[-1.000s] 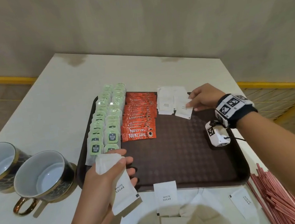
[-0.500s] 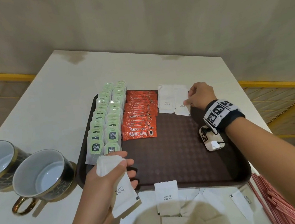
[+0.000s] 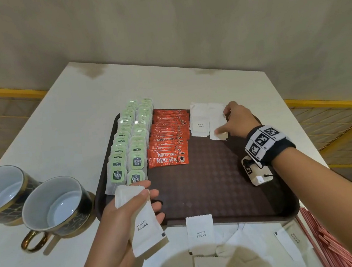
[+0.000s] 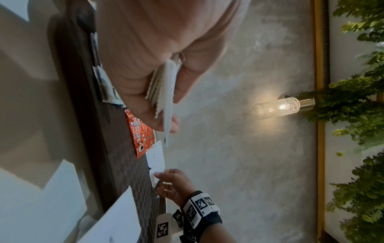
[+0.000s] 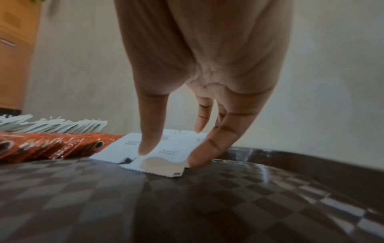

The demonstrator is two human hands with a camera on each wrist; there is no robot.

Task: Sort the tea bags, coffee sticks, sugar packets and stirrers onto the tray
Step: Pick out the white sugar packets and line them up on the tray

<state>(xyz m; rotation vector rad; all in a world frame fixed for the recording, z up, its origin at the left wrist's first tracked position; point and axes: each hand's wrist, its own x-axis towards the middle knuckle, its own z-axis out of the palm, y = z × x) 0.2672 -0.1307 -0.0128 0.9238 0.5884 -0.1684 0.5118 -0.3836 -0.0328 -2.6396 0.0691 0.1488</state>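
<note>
- Sugar packets (image 3: 200, 233) lie loose on the worktop (image 3: 44, 136) nearest the person, beside red stirrers (image 3: 325, 241).
- The left hand (image 3: 117, 224) grips a small stack of sugar packets (image 3: 143, 224) at the tray's (image 3: 221, 185) near edge.
- Tea bags (image 3: 132, 145) and coffee sticks (image 3: 168, 143) line the tray.
- Farther back, the right hand (image 3: 238, 120) presses fingertips on the sugar packet (image 3: 216, 119) rows.

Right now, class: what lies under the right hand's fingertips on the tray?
The right hand presses a white sugar packet lying on other sugar packets on the brown tray. How many lie beneath is hidden.
</note>
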